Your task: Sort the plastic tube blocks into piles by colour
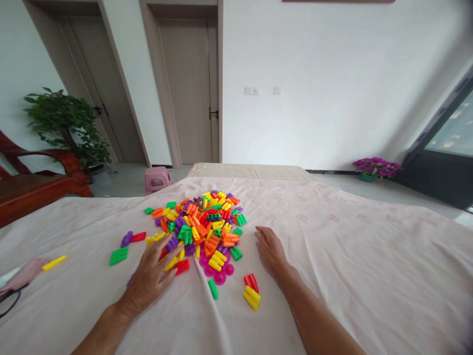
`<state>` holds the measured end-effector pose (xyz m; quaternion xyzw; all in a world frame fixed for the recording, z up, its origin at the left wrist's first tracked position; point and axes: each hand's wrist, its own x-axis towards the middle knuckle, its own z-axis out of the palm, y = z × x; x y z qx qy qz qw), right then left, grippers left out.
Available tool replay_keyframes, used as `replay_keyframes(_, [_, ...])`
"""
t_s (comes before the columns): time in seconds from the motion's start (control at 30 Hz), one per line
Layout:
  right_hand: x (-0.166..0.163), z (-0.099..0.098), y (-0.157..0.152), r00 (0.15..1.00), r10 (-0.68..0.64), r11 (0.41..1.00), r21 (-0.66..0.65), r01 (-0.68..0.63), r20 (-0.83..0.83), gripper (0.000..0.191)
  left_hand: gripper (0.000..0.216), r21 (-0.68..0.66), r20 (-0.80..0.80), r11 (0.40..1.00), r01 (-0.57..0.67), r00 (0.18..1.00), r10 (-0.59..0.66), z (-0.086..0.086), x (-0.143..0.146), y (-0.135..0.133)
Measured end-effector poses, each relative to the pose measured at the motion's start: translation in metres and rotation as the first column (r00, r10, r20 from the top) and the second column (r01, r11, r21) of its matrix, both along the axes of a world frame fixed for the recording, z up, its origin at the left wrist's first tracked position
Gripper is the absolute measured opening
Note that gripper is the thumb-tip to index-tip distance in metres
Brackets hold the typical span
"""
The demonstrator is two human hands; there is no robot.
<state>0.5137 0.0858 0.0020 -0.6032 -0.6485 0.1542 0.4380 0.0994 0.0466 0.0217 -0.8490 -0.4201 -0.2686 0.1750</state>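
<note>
A heap of colourful plastic building pieces (pixel 199 227), shaped like short joined tubes, lies on the pale cloth. My left hand (pixel 151 273) is at the heap's near left side, its fingers spread over purple, yellow and red pieces; whether it presses on them I cannot tell. To the right of the heap, my right hand (pixel 271 249) rests on the cloth, fingers stretched out and holding nothing. Partly under the heap is a magenta knobbed piece (pixel 219 277). Nearer me lie a loose green piece (pixel 213 289), a red piece (pixel 251 282) and a yellow piece (pixel 252 298).
The patterned cloth (pixel 332 266) covers a wide surface. At far left are a pinkish cloth item (pixel 27 275) and a yellow strip (pixel 54 263). Beyond stand a pink stool (pixel 157 179), a wooden chair (pixel 48 172), a leafy plant (pixel 66 123) and purple flowers (pixel 377 166).
</note>
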Motion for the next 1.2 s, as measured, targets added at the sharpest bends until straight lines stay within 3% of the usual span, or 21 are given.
replay_keyframes(0.13, [0.018, 0.006, -0.008, 0.965, -0.056, 0.997, -0.031, 0.067, 0.258, 0.041, 0.056, -0.016, 0.010, 0.999, -0.036, 0.999, 0.036, -0.003, -0.014, 0.005])
replay_keyframes(0.27, [0.027, 0.011, -0.012, 0.908, -0.058, 0.991, -0.083, 0.101, 0.414, 0.040, 0.057, 0.008, -0.007, 1.000, -0.028, 1.000, 0.028, -0.007, -0.028, 0.010])
replay_keyframes(0.5, [0.043, 0.011, -0.011, 0.846, -0.127, 0.973, -0.100, 0.208, 0.518, 0.038, 0.062, 0.016, -0.031, 1.000, -0.027, 0.999, 0.028, -0.013, -0.034, 0.012])
replay_keyframes(0.73, [0.029, 0.012, -0.012, 0.813, -0.140, 0.973, -0.072, 0.217, 0.565, 0.040, 0.048, 0.080, 0.052, 0.997, 0.005, 0.999, -0.009, 0.001, -0.025, 0.008])
replay_keyframes(0.87, [0.022, 0.010, -0.009, 0.822, -0.101, 0.982, -0.076, 0.173, 0.561, 0.040, 0.042, 0.054, 0.106, 0.987, 0.154, 0.982, -0.159, 0.013, 0.006, -0.006])
replay_keyframes(0.97, [0.018, 0.010, -0.008, 0.827, -0.069, 0.986, -0.088, 0.142, 0.559, 0.040, 0.046, -0.066, 0.024, 0.968, 0.241, 0.971, -0.240, 0.018, 0.048, -0.017])
replay_keyframes(1.1, [0.015, 0.011, -0.007, 0.829, -0.048, 0.987, -0.102, 0.125, 0.557, 0.040, 0.075, -0.202, -0.082, 0.945, 0.257, 0.957, -0.278, 0.018, 0.100, -0.014])
replay_keyframes(1.2, [0.015, 0.012, -0.008, 0.831, -0.039, 0.987, -0.111, 0.120, 0.554, 0.041, 0.056, -0.212, -0.080, 0.950, 0.229, 0.965, -0.250, 0.018, 0.116, 0.001])
